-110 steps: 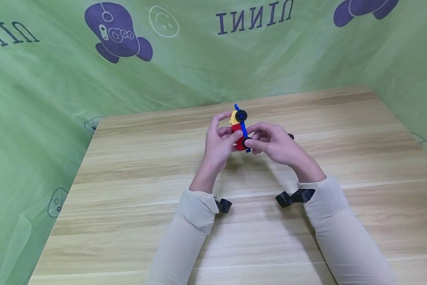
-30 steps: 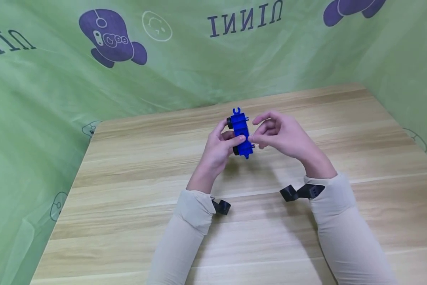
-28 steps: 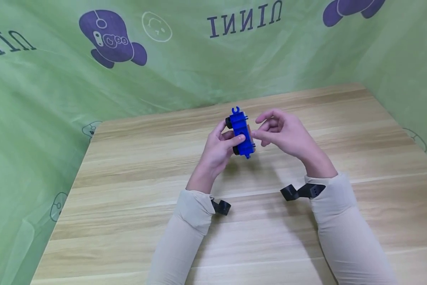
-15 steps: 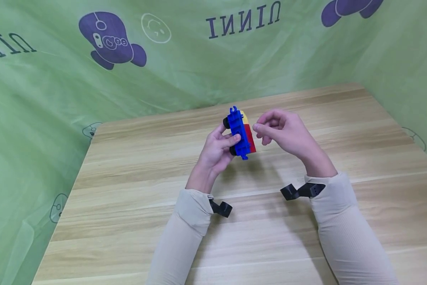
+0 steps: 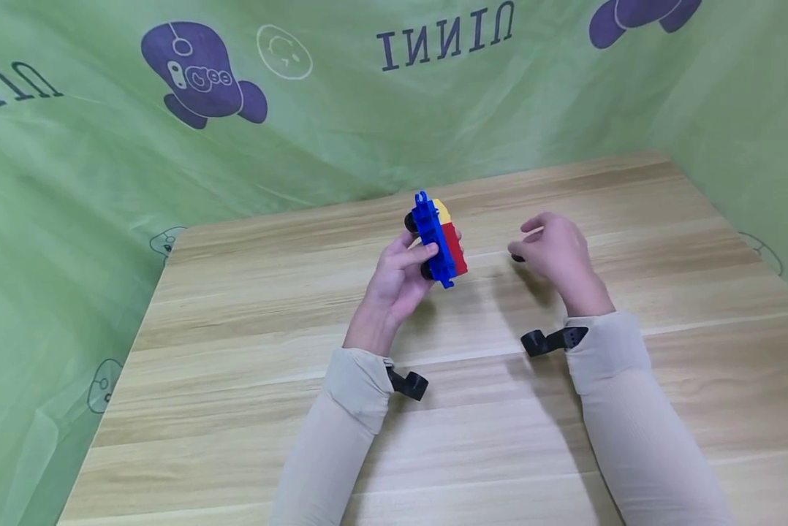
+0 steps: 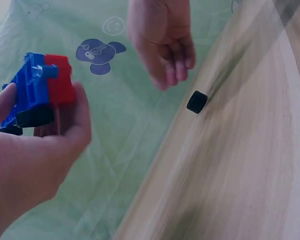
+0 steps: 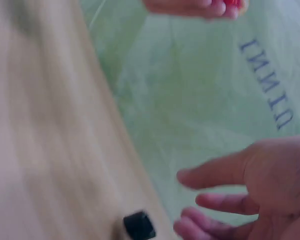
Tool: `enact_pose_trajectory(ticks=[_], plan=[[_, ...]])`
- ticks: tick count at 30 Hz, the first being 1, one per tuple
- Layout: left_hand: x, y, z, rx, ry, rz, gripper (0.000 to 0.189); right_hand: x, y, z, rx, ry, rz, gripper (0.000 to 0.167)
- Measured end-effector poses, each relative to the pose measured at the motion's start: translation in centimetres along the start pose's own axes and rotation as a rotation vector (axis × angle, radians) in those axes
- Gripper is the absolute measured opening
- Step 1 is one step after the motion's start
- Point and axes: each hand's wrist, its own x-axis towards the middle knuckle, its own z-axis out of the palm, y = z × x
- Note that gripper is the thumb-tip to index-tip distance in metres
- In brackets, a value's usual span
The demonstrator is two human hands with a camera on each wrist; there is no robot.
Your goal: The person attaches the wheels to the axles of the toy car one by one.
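Note:
My left hand (image 5: 394, 281) grips a toy car (image 5: 438, 245) above the table, thumb on its underside and fingers behind. The car has a blue chassis with a hook at its far end, plus a red block (image 6: 61, 79) and a yellow block (image 5: 442, 211). Black wheels (image 5: 411, 221) show along its left side. To the right, my right hand (image 5: 555, 248) hovers with loosely bent fingers, holding nothing. A loose black wheel (image 6: 197, 102) rests on the table just below those fingertips; the head view shows only a bit of it.
The wooden table (image 5: 236, 380) runs back to a green printed curtain (image 5: 368, 139), which also hangs at both sides. Black wrist cameras (image 5: 408, 383) stick out from both sleeves over the tabletop.
My right hand has left the toy car and moved right and down to the loose wheel. The car, still in my left hand, has been turned underside up and shifted slightly left.

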Motion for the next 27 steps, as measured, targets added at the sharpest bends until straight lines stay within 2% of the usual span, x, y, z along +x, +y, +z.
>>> enact_pose_trajectory(ticks=[4, 10, 19, 23, 27], plan=[[0.2, -0.2, 0.0, 0.016, 0.007, -0.026, 0.045, 0.9, 1.6, 0.3, -0.064, -0.022, 0.040, 0.056], [0.2, -0.2, 0.0, 0.038, 0.040, -0.064, 0.044, 1.5, 2.6, 0.9, -0.115, -0.069, 0.034, 0.060], [-0.1, -0.1, 0.4, 0.085, 0.049, -0.114, 0.046, 1.6, 2.9, 1.4, -0.155, -0.039, -0.004, 0.051], [-0.2, -0.1, 0.6, 0.123, 0.077, -0.106, 0.043, 1.6, 2.9, 1.5, -0.158, -0.031, -0.003, 0.047], [-0.3, -0.1, 0.7, 0.163, 0.060, -0.104, 0.047, 1.6, 2.9, 1.6, -0.159, -0.026, 0.000, 0.045]])
